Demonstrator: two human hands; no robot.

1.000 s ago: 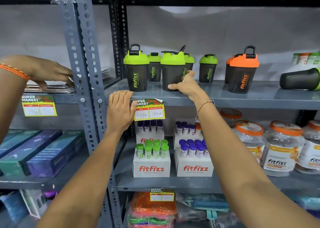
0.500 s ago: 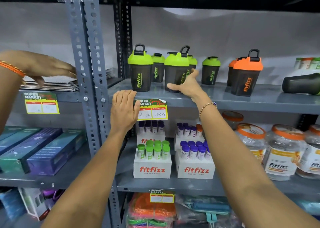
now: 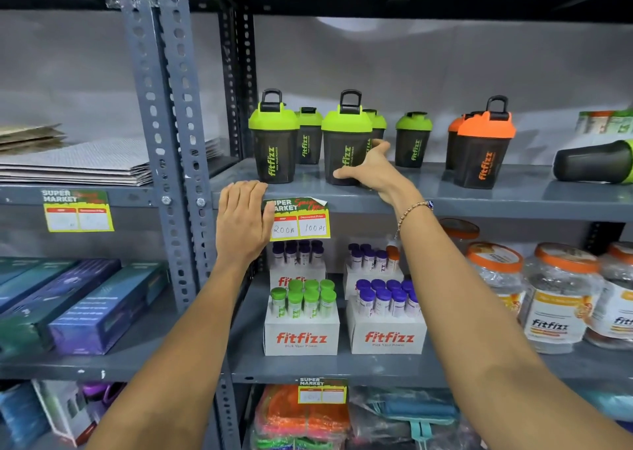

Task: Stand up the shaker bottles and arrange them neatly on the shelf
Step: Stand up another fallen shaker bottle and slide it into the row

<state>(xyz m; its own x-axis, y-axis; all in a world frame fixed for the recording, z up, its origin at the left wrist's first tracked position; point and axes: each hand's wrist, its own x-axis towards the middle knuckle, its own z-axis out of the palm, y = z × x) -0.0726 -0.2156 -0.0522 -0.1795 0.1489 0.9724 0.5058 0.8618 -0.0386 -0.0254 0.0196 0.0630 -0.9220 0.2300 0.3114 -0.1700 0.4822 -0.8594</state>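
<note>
The grey steel shelf (image 3: pixel 428 198) carries seven shaker bottles standing upright and one lying down. Standing: a front dark shaker bottle with lime-green lid and raised black carry loop (image 3: pixel 274 141), a second front lime-lidded shaker bottle (image 3: pixel 346 138), two lime-lidded bottles behind them (image 3: pixel 309 134), a small lime-lidded bottle set further back (image 3: pixel 412 139), and an orange-lidded dark shaker bottle (image 3: pixel 481 148) with another orange-lidded one close behind its left side. Remaining work, as judged from this layout: the dark shaker bottle on its side (image 3: pixel 594 160) at the right end must be stood up, and the spacing between groups evened. The person's right hand (image 3: pixel 371 168) is spread, thumb at the base and fingers round the right side of the second front bottle, touching it; a firm clasp cannot be confirmed. The left hand (image 3: pixel 245 223) lies flat, fingers together, on the shelf's front lip beside the yellow price label (image 3: pixel 299 221), holding nothing. Open room: bare shelf lies between the small green bottle and the orange pair, and between the orange pair and the fallen bottle. The front bottles stand near the front lip; the perforated grey upright (image 3: pixel 164 107) bounds the left end.
</note>
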